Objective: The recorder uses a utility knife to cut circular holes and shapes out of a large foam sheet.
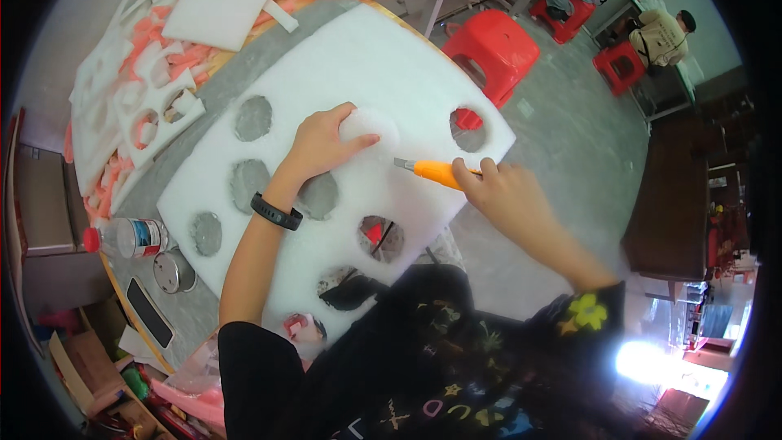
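A large white foam sheet (366, 73) with several round holes cut in it lies across the table. My left hand (322, 143) presses flat on a round template disc (371, 126) near the sheet's middle; a black band is on that wrist. My right hand (505, 195) grips an orange utility knife (432, 171), its blade tip touching the foam just right of the disc.
White and pink foam offcuts (147, 73) pile at the table's far left. A plastic bottle (130, 238), a metal can (173, 270) and a phone (149, 312) lie near the left edge. Red stools (493, 45) stand beyond the table. A person (664, 33) sits far right.
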`<action>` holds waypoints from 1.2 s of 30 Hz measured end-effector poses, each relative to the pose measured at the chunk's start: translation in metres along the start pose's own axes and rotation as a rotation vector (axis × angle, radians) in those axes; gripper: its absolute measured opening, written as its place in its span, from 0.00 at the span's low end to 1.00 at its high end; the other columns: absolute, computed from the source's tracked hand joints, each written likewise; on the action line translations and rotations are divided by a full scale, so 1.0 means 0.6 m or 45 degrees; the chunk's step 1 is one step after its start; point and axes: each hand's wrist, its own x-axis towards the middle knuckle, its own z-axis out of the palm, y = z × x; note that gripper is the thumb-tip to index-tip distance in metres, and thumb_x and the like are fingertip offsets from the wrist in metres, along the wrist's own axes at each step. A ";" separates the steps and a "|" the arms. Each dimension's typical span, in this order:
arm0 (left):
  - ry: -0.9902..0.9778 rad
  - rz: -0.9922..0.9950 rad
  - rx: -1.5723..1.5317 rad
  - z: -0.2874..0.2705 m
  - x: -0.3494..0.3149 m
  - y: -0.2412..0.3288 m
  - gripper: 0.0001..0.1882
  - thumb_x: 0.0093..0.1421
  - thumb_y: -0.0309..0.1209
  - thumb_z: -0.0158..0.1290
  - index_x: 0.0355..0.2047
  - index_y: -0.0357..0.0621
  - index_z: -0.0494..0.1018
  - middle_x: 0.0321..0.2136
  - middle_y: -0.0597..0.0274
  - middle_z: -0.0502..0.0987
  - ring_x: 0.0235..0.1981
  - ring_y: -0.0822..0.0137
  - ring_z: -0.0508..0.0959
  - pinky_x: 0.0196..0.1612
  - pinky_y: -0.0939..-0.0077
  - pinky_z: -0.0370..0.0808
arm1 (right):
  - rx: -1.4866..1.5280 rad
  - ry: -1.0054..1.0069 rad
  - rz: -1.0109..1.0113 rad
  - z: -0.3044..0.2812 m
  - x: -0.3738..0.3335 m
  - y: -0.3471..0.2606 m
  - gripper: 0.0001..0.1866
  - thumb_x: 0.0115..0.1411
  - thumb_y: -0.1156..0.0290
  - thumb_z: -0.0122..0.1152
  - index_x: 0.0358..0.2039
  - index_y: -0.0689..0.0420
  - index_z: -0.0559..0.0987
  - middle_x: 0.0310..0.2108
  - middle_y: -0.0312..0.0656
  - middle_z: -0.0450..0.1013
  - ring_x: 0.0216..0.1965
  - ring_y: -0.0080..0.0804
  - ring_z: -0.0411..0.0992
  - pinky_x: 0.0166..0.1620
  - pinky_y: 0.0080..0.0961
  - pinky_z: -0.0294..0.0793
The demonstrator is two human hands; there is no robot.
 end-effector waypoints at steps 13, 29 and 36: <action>-0.026 0.004 -0.069 -0.003 -0.002 -0.001 0.21 0.47 0.45 0.59 0.35 0.43 0.73 0.30 0.53 0.77 0.32 0.57 0.77 0.36 0.69 0.71 | -0.179 -0.038 -0.157 -0.029 0.027 0.009 0.17 0.49 0.70 0.57 0.41 0.56 0.70 0.17 0.33 0.64 0.17 0.22 0.65 0.19 0.19 0.59; -0.059 -0.023 -0.103 -0.004 -0.001 -0.002 0.18 0.47 0.39 0.60 0.35 0.40 0.72 0.28 0.55 0.77 0.29 0.64 0.77 0.35 0.73 0.72 | -0.088 -0.112 -0.175 -0.040 0.045 0.013 0.17 0.49 0.71 0.56 0.41 0.57 0.70 0.17 0.34 0.64 0.16 0.23 0.65 0.18 0.20 0.60; -0.071 -0.033 -0.080 -0.006 0.000 0.003 0.21 0.46 0.44 0.60 0.35 0.43 0.74 0.28 0.56 0.78 0.31 0.59 0.77 0.35 0.72 0.71 | -0.073 -0.157 -0.149 -0.037 0.044 0.014 0.19 0.48 0.73 0.57 0.43 0.58 0.70 0.16 0.34 0.64 0.14 0.23 0.65 0.18 0.21 0.60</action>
